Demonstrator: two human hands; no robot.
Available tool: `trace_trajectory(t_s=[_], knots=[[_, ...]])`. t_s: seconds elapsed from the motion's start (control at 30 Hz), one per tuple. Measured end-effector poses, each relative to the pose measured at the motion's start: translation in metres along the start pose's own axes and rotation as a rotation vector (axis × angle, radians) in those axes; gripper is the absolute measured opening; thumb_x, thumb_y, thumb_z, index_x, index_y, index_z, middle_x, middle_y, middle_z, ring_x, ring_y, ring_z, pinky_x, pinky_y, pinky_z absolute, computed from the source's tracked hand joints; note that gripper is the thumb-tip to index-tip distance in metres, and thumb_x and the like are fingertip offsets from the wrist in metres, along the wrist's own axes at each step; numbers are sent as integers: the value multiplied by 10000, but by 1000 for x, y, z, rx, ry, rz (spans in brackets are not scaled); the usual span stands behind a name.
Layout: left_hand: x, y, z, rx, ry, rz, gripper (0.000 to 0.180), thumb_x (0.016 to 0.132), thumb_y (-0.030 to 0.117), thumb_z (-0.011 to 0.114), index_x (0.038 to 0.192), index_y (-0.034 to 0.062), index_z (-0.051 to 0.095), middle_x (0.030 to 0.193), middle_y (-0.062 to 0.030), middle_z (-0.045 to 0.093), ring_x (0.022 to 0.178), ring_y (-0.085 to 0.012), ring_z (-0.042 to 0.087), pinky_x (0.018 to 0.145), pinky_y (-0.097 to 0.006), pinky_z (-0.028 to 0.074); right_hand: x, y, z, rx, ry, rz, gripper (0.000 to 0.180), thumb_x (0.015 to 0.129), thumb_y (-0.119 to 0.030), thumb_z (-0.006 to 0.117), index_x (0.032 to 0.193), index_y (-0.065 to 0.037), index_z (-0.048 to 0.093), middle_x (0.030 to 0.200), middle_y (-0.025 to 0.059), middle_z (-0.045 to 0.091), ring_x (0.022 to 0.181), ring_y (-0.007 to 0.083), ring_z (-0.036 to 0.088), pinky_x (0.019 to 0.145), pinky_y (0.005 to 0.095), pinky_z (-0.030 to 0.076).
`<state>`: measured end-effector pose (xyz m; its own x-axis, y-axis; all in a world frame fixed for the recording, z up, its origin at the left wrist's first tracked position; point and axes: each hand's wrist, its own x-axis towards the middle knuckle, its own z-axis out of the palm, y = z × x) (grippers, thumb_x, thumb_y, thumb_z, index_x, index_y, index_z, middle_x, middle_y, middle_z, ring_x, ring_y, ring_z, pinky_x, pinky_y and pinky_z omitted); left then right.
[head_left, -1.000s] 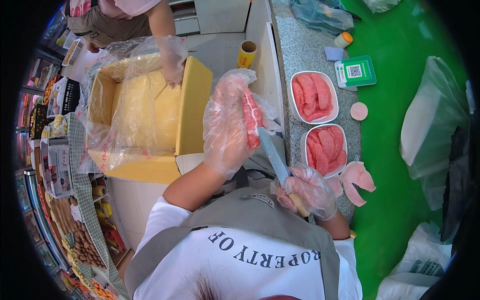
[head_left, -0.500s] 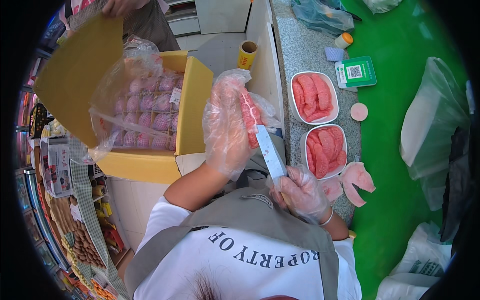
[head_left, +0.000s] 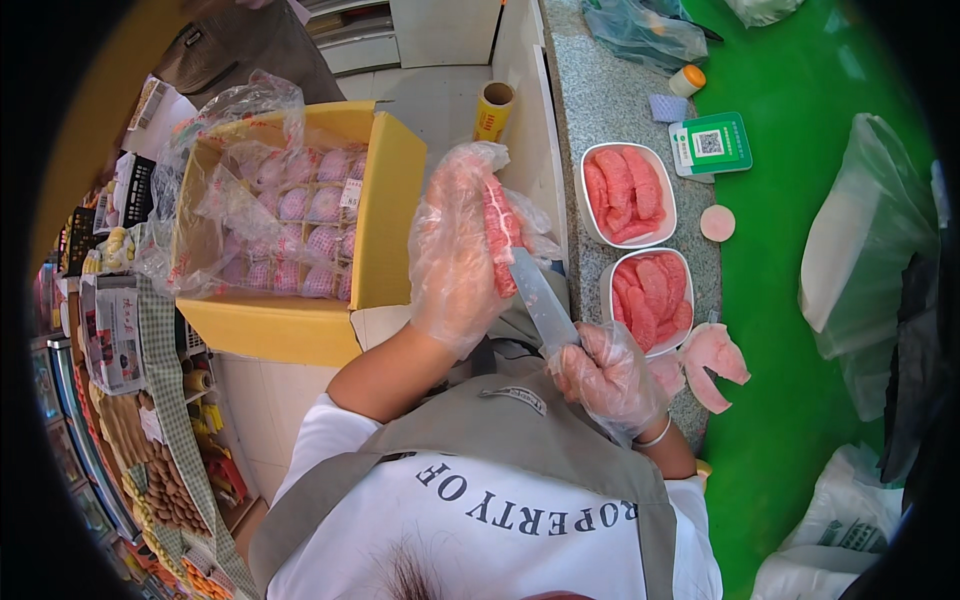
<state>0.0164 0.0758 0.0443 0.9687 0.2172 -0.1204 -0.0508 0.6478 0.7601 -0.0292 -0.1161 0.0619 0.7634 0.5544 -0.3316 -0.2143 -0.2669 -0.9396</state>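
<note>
Pale tiled floor (head_left: 255, 400) beside a speckled grey desk (head_left: 595, 100)
White cabinet (head_left: 445, 30) at the far end, green surface (head_left: 770, 300) rightward, checked cloth (head_left: 165, 370) along the left

Shows smooth metal on the long grey knife blade (head_left: 541, 299); crinkles as clear, glossy plastic over both hands (head_left: 605, 378); looks moist and grainy on the red peeled fruit segment (head_left: 499, 236). Appears smooth plastic on the white square tubs (head_left: 672, 212), matt cardboard on the yellow box (head_left: 388, 215).

The right hand (head_left: 605, 380) hides the handle of the knife (head_left: 542, 303); the left hand (head_left: 450, 250) covers part of the pomelo segment (head_left: 499, 238). The upper edge cuts off a co-worker (head_left: 255, 60); plastic film (head_left: 235, 205) veils some netted fruits (head_left: 324, 205) in the carton (head_left: 392, 215).
</note>
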Motion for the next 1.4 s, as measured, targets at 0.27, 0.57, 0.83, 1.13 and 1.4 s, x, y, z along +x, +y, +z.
trace_trajectory(t_s=[0.27, 0.57, 0.83, 1.13, 1.4], knots=[[0, 3, 2, 24, -2, -29, 403, 1049, 431, 482, 1248, 82, 514, 755, -50, 555, 664, -124, 549, 628, -274, 484, 0, 1, -1, 91, -52, 24, 270, 1028, -204, 490, 843, -29, 580, 631, 18, 559, 541, 74, 487, 506, 242, 394], [-2, -6, 6, 16, 8, -132, 367, 1070, 422, 412, 1195, 90, 507, 766, -55, 574, 641, -130, 556, 582, -257, 474, -1, -11, -3, -167, -11, -34, 208, 963, -154, 585, 816, -9, 607, 612, 35, 550, 530, 103, 484, 512, 298, 421], [3, -15, -9, 78, -102, -59, 440, 1048, 504, 427, 1201, 101, 516, 810, -54, 575, 738, -150, 593, 662, -283, 489, -7, -5, 5, 251, 174, -127, 157, 965, -161, 594, 947, -5, 599, 670, 66, 569, 573, 140, 533, 538, 303, 447], [6, -23, -13, -296, -78, -131, 365, 1049, 448, 459, 1208, 120, 444, 956, -99, 592, 887, -233, 636, 835, -397, 543, -20, 23, 16, 935, -213, 106, 350, 891, -116, 695, 1179, 6, 537, 824, 97, 639, 678, 179, 600, 673, 327, 500], [-1, -26, -2, -75, -119, -54, 377, 1068, 414, 428, 1251, 84, 424, 938, -73, 576, 828, -189, 623, 811, -334, 526, 17, -22, 4, 30, 509, -310, 266, 889, -58, 698, 1138, 28, 658, 993, 83, 719, 742, 87, 621, 677, 257, 518]])
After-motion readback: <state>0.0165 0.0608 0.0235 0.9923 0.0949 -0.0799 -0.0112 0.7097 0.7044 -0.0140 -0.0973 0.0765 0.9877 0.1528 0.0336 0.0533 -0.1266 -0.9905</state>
